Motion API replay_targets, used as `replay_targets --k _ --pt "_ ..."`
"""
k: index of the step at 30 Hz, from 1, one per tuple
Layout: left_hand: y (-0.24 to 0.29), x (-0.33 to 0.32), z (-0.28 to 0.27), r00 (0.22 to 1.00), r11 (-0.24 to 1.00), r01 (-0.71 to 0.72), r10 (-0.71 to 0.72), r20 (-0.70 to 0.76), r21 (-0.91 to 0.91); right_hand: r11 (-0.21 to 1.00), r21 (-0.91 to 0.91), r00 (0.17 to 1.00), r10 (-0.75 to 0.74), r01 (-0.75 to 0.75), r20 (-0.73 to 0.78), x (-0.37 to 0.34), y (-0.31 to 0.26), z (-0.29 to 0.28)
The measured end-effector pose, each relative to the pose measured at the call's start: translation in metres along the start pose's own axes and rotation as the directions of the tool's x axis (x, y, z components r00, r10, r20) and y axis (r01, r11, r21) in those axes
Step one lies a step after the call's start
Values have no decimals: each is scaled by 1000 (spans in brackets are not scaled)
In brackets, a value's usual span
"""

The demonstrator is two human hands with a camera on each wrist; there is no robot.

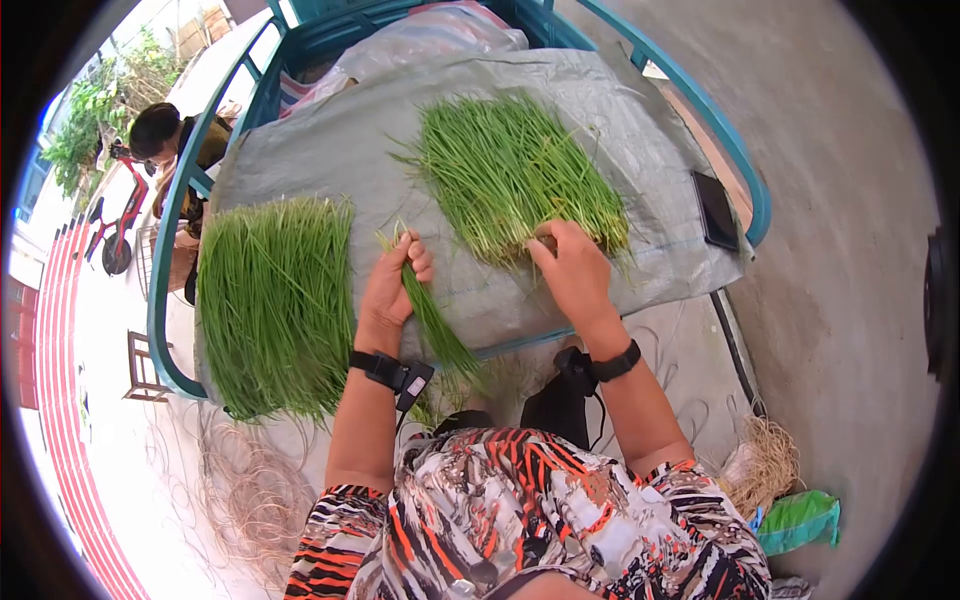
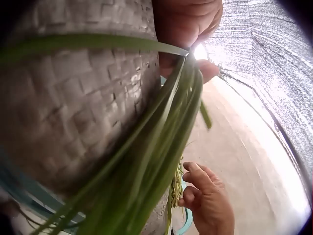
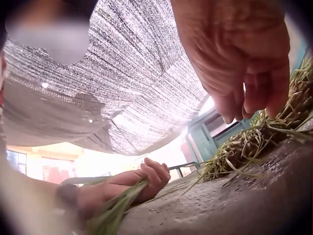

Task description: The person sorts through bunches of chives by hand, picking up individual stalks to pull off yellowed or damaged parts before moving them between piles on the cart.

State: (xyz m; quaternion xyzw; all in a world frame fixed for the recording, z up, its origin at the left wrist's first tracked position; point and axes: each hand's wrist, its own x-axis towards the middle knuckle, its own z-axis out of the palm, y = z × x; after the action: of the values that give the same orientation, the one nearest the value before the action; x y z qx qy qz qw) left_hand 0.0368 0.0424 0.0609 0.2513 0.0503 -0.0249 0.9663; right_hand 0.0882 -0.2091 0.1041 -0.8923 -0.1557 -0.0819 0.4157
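Note:
My left hand (image 1: pixel 388 282) grips a small bunch of chives (image 1: pixel 434 322) near its pale ends; the long green leaves hang down toward my body. In the left wrist view the chive leaves (image 2: pixel 146 161) fan out below the fingers. My right hand (image 1: pixel 578 272) is at the near edge of a loose chive pile (image 1: pixel 510 165), its bent fingertips right at the pale root ends. The right wrist view has those fingers over the root ends (image 3: pixel 239 149). Left of my left hand lies a neatly lined-up chive pile (image 1: pixel 275 300), leaves toward me.
A grey woven sheet (image 1: pixel 380 150) covers the bed of a blue-railed cart (image 1: pixel 160 290). A phone (image 1: pixel 714 208) lies at its right edge. Beyond the left rail a person (image 1: pixel 165 140) bends down near a red scooter (image 1: pixel 125 215). Straw-coloured strands (image 1: pixel 765 455) lie on the ground.

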Motion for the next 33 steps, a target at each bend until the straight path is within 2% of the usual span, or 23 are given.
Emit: replay_targets --k 4,7,10,11,13,15,17,20,23,25,26,28,30,33 --pt "1 -1 0 1000 1000 -10 10 2 -2 993 -105 996 68 -62 59 14 2 11" --pt "0 0 3 999 1000 -11 10 -40 -10 994 -91 998 66 -65 15 14 5 15" --pt "-1 0 5 999 1000 -7 7 -37 -13 995 90 997 38 -32 -65 7 5 6" --pt "-2 0 4 999 1000 -11 12 -37 20 953 283 993 117 -108 -14 4 4 1" --pt "-2 -3 10 999 996 -18 21 -41 86 742 614 962 240 -268 130 -5 -5 -16" --pt "-4 -5 13 996 980 -27 43 -78 196 489 836 966 192 -249 176 -14 -3 -30" --pt "-7 -6 18 991 955 -37 71 -109 293 209 946 962 173 -247 213 -22 -6 -42" --pt "-9 -8 22 981 914 -67 133 -140 400 370 892 956 226 -261 186 -30 1 -41" --pt "-13 -11 25 965 864 -98 204 -166 493 234 934 963 88 -269 255 -40 -4 -55" --pt "-19 -20 40 948 791 -125 274 -164 599 422 863 960 171 -276 223 -42 -3 -49" --pt "-25 -24 50 932 649 -218 360 -42 729 509 813 957 208 -283 203 -43 -3 -46" --pt "-39 -31 79 859 285 -384 458 227 879 481 825 954 174 -297 243 -46 -5 -47" --pt "-41 -41 109 806 -186 -430 361 468 883 487 817 951 142 -308 274 -50 -7 -46" --pt "-57 -41 116 738 -381 -513 261 622 769 546 784 953 97 -293 288 -55 -11 -45"
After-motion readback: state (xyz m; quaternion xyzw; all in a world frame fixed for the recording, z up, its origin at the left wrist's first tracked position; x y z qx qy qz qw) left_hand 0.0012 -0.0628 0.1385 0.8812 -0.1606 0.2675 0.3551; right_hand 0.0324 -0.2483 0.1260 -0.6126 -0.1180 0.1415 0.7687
